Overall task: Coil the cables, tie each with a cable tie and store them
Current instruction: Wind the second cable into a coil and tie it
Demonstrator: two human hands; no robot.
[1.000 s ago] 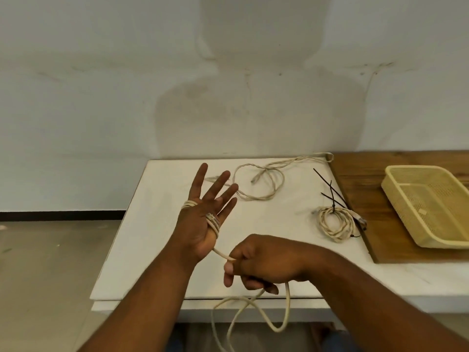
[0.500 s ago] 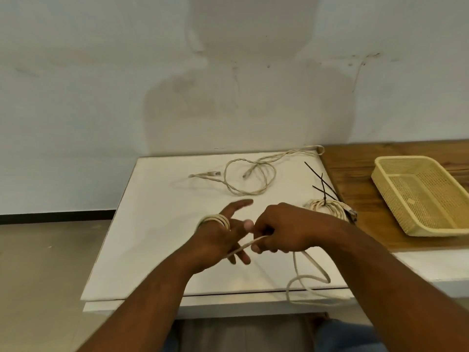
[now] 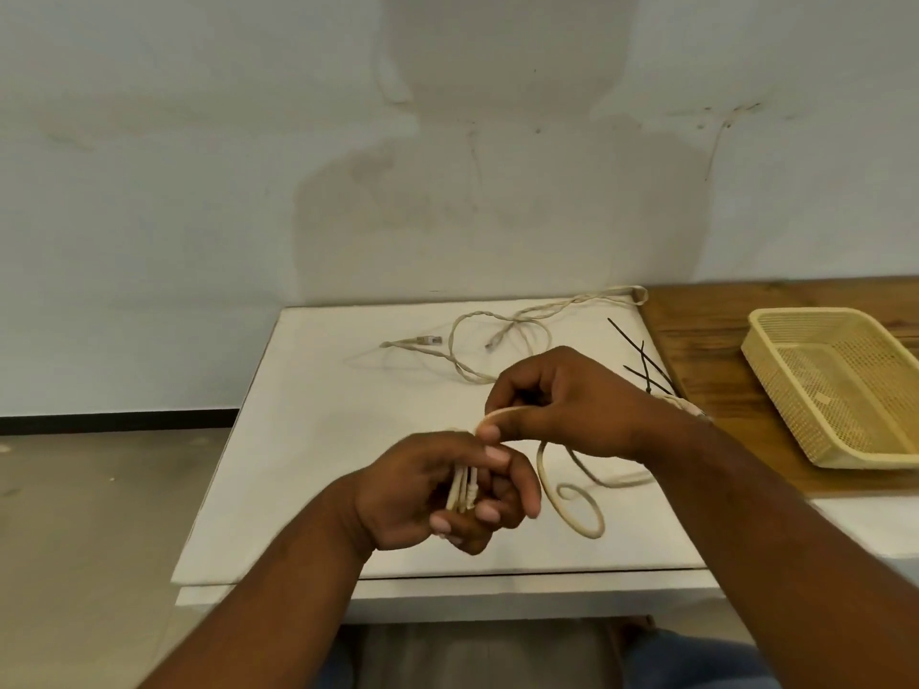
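Winding calls for even tension; the left hand (image 3: 427, 494) curls round the cable (image 3: 461, 489) turns; the right hand (image 3: 572, 405) pinches the strand just above; best to feed the slack near the front edge of the desk (image 3: 298, 440) in small, matched loops, untwisted.

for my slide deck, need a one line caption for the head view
Right hand pinches beige cable looped around left hand fingers above white table
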